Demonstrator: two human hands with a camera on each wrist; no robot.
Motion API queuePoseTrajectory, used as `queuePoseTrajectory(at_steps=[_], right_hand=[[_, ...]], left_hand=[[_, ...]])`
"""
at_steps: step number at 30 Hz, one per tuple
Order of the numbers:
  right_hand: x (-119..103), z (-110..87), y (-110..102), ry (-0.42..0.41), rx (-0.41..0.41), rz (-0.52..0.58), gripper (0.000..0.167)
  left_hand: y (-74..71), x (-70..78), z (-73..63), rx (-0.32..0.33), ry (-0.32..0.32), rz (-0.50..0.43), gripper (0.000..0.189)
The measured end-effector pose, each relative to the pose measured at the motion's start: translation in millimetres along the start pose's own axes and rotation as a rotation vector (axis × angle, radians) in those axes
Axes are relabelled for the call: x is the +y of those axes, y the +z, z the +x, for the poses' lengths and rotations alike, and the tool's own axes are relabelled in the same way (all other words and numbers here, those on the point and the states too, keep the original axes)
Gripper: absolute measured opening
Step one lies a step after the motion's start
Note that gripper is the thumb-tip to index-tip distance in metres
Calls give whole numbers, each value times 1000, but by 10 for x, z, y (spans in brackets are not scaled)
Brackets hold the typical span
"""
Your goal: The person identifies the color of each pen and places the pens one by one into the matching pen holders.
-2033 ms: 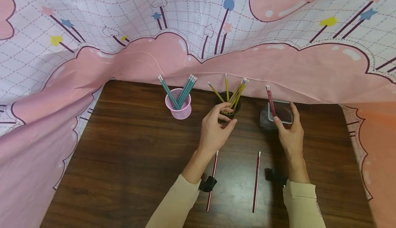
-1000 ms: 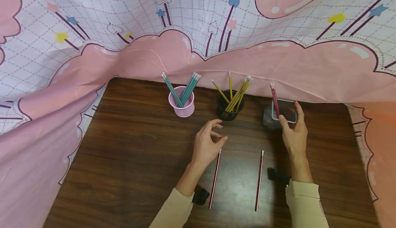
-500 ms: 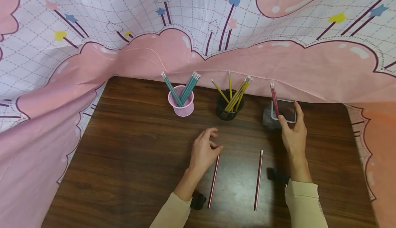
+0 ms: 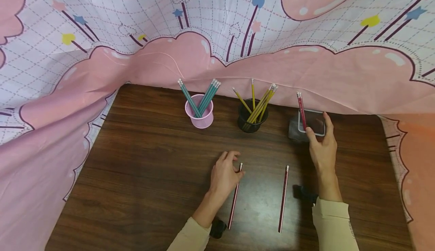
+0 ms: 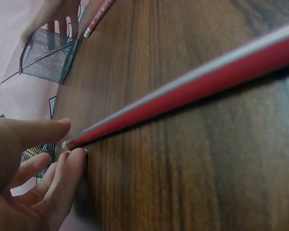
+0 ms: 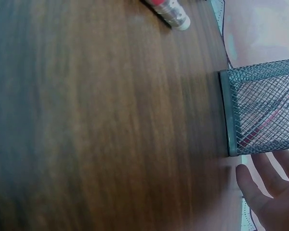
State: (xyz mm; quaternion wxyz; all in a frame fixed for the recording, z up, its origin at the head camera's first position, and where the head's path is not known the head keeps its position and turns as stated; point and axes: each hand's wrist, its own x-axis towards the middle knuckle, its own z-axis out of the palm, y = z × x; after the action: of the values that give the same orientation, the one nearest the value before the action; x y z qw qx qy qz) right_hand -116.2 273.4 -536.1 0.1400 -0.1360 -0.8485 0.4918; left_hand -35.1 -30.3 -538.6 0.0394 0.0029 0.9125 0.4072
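Observation:
My left hand (image 4: pixel 224 173) is low over the eraser end of a red pencil (image 4: pixel 233 205) lying on the table. In the left wrist view, thumb and fingertips (image 5: pixel 77 156) sit on either side of that end of the pencil, with a gap between them. My right hand (image 4: pixel 323 147) holds a square black mesh pencil holder (image 4: pixel 316 133) by its near rim and right side. Red pencils (image 4: pixel 301 111) lean in this holder, erasers up. Another red pencil (image 4: pixel 283 200) lies on the table between the hands.
A pink mesh cup (image 4: pixel 202 122) with several teal pencils stands at the back left of the wooden table (image 4: pixel 136 160). Beside it, a round black mesh cup (image 4: pixel 249 128) holds several yellow pencils. A patterned cloth (image 4: pixel 153 65) hangs along the back and sides.
My left hand has moved from the black cup of yellow pencils toward me, down to the left red pencil's eraser end. My right hand has stayed on the square holder.

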Motion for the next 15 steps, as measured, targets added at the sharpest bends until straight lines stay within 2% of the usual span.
queuePoseTrajectory(at_steps=[9, 15], right_hand=[[4, 0, -2, -3, 2, -4, 65], [24, 8, -2, -6, -8, 13, 67]], left_hand=[[-10, 78, -24, 24, 36, 91, 34], [-5, 212, -11, -45, -8, 213, 36]])
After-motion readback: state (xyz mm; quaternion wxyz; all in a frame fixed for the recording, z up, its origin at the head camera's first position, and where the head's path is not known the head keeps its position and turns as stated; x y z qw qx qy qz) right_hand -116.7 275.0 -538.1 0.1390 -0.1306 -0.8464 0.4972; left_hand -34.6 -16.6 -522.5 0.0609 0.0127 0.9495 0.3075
